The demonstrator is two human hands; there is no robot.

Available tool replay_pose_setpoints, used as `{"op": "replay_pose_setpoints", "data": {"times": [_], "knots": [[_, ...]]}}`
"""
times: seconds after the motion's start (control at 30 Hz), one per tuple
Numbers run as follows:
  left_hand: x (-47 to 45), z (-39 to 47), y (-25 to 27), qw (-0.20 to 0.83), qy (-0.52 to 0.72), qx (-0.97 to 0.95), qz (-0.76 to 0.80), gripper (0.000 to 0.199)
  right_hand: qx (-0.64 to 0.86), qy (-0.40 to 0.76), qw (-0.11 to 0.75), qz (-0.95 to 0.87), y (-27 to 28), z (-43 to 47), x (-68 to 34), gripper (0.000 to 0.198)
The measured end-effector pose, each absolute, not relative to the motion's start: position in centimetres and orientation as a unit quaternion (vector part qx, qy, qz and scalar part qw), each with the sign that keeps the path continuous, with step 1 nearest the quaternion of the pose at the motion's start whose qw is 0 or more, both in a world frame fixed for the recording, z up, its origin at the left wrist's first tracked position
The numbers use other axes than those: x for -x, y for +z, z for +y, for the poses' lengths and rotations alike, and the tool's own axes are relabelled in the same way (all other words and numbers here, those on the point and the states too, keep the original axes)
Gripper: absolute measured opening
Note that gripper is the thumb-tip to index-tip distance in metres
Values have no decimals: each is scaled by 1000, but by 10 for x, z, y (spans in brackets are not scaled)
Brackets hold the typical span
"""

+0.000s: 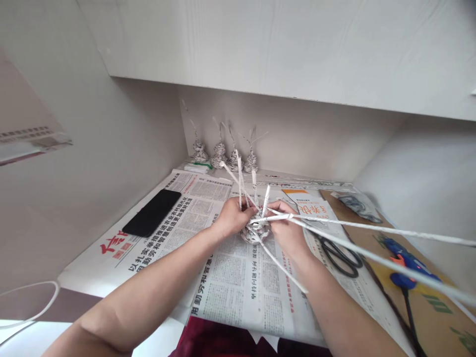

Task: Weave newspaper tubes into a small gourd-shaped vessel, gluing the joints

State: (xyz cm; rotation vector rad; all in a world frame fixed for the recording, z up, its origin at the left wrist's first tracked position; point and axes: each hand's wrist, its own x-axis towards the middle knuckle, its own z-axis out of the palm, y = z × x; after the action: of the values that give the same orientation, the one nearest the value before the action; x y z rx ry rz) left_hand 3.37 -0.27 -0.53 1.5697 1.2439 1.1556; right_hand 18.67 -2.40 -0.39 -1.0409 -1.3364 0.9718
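Observation:
A small round piece woven from rolled paper strips (254,233) sits between my hands over the newspaper (241,292). My left hand (235,216) grips its left side, thumb pressed near the top. On the other side my right hand (285,223) is closed at the rim, where the strips cross. Several short paper strips stick up from the piece, and one slants down toward my right forearm. Two long paper strips (372,227) run from beside my right hand off to the right edge. My right fingertips are partly hidden behind the strips.
Several finished-looking woven gourd shapes (219,154) stand along the back wall. A black phone (152,212) lies left. To the right are black-handled scissors (340,255), a blue glue gun (409,260) on cardboard (394,297), and a plastic bag (357,206). A shelf panel (278,49) overhangs.

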Motion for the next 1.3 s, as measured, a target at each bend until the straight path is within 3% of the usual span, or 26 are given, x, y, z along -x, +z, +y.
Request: {"op": "replay_pose_setpoints", "data": {"times": [0.47,0.6,0.7,0.93,1.13,1.3], "knots": [[-43,-8,-10,433,520,-579,455,11,441,547,583,-409,-17,-15,-185,30],[-42,-8,-7,398,521,-578,486,17,446,473,602,-464,-16,-19,-183,27],[-41,-9,-5,392,515,-589,484,9,455,388,594,-538,-13,-23,-184,24],[-36,-6,-6,435,455,-626,461,14,435,447,599,-503,-10,-20,-184,25],[-39,-4,-11,315,485,-604,548,9,460,510,569,-453,-7,-15,-187,33],[-39,-4,-12,264,493,-616,555,9,458,544,503,-491,-1,-15,-192,19]]}}
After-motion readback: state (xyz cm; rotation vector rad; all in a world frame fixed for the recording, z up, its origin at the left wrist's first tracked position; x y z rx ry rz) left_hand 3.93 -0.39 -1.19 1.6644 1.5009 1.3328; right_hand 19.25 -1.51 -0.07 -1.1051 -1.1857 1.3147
